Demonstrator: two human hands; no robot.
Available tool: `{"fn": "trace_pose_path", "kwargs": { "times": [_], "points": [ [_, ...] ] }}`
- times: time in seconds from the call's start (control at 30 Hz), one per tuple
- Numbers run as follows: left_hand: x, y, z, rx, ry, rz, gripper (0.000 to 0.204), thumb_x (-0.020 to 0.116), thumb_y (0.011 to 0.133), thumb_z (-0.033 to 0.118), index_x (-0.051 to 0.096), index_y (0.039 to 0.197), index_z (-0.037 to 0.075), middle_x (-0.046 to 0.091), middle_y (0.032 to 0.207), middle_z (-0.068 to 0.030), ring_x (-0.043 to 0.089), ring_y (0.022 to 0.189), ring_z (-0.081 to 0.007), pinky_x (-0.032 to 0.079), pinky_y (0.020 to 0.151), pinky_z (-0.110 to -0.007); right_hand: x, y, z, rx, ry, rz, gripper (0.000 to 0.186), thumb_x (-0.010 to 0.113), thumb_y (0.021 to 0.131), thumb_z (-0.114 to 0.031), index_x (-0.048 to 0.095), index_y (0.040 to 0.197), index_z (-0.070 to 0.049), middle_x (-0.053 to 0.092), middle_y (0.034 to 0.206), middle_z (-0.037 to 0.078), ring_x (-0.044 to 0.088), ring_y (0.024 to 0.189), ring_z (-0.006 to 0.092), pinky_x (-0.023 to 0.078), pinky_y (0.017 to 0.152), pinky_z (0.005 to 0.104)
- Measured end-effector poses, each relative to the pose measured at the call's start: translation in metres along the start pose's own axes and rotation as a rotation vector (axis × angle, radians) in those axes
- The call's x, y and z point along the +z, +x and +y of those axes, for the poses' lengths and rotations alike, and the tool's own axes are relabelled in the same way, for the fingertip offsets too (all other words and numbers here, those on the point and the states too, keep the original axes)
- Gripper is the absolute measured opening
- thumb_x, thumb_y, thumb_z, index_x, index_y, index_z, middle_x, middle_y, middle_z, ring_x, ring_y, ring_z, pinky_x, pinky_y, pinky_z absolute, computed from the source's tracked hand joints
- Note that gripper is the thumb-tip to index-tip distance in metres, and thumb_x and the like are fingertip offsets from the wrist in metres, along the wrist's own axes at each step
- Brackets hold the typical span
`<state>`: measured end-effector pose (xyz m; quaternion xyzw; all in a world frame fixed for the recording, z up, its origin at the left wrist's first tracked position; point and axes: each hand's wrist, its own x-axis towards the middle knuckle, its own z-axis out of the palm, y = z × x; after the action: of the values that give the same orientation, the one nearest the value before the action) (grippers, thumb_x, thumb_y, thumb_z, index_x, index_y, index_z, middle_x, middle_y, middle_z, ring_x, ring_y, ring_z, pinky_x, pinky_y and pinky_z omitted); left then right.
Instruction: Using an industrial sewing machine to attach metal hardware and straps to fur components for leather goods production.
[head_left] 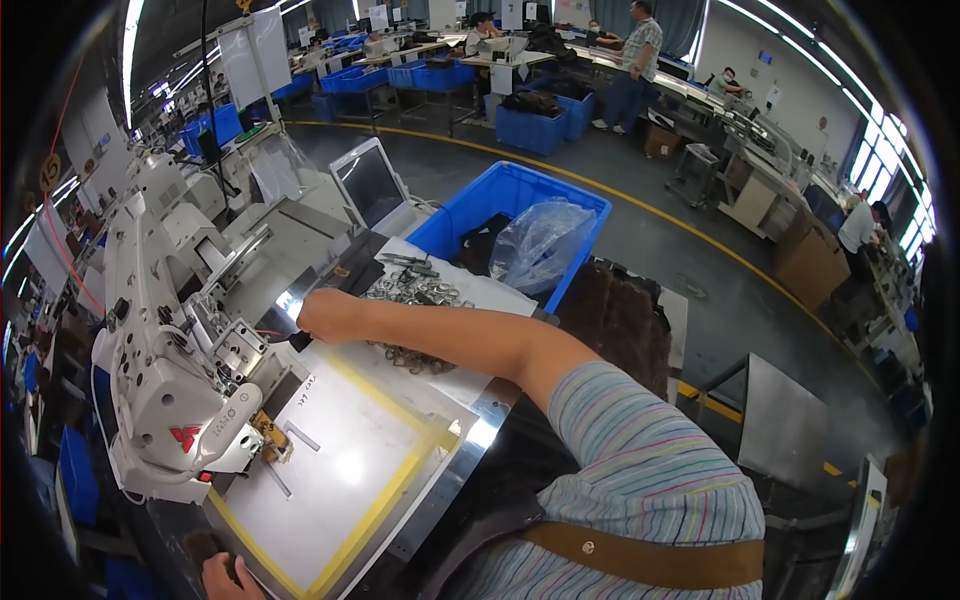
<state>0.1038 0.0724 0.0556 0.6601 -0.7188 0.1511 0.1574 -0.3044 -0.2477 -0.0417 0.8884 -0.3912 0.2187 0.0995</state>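
My right arm stretches across to the sewing machine. At its end, my right hand is closed beside the machine's head, its fingertips mostly hidden; a small black part shows just below it. Under the machine's needle area lies a white template board edged with yellow tape, with narrow slots. At the lower left, my left hand is partly cut off by the frame; its fingers curl on a dark brown furry piece by the board's near corner.
Beyond my forearm, metal buckles lie heaped on the table. A blue crate holds a clear plastic bag and dark material. Brown furry pieces are stacked to the right. A screen stands behind; several people work farther off.
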Motion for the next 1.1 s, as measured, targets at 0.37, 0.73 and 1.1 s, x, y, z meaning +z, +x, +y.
{"fn": "trace_pose_path", "kwargs": {
  "times": [0.37,0.73,1.1],
  "points": [
    [0.077,0.028,0.117,0.545,-0.629,0.079,0.013,0.075,0.087,0.001,0.068,0.098,-0.001,0.071,0.095,-0.0151,0.067,0.085,-0.0353,0.053,0.074,-0.043,-0.003,0.004,0.008,-0.055,-0.02,-0.12,0.01,0.072,0.074,-0.01,0.076,0.079,-0.003,0.073,0.077,0.021,0.073,0.076,0.0439,0.059,0.067,0.0513],
    [0.081,0.023,0.109,0.469,-0.788,-0.045,0.008,0.075,0.087,-0.002,0.07,0.093,0.0,0.072,0.092,-0.0141,0.069,0.086,-0.0334,0.055,0.075,-0.042,-0.004,0.001,0.001,-0.032,-0.013,-0.051,0.016,0.073,0.078,-0.018,0.075,0.078,-0.002,0.072,0.079,0.02,0.072,0.079,0.0429,0.057,0.072,0.0504],
    [0.076,0.025,0.111,0.502,-0.793,-0.037,0.007,0.075,0.086,-0.003,0.071,0.091,0.0,0.072,0.091,-0.0139,0.068,0.084,-0.0323,0.055,0.074,-0.041,-0.035,-0.007,0.004,0.181,0.301,0.096,0.021,0.076,0.087,-0.017,0.066,0.075,-0.002,0.067,0.073,0.02,0.07,0.078,0.0422,0.053,0.069,0.0507]
  ]
}}
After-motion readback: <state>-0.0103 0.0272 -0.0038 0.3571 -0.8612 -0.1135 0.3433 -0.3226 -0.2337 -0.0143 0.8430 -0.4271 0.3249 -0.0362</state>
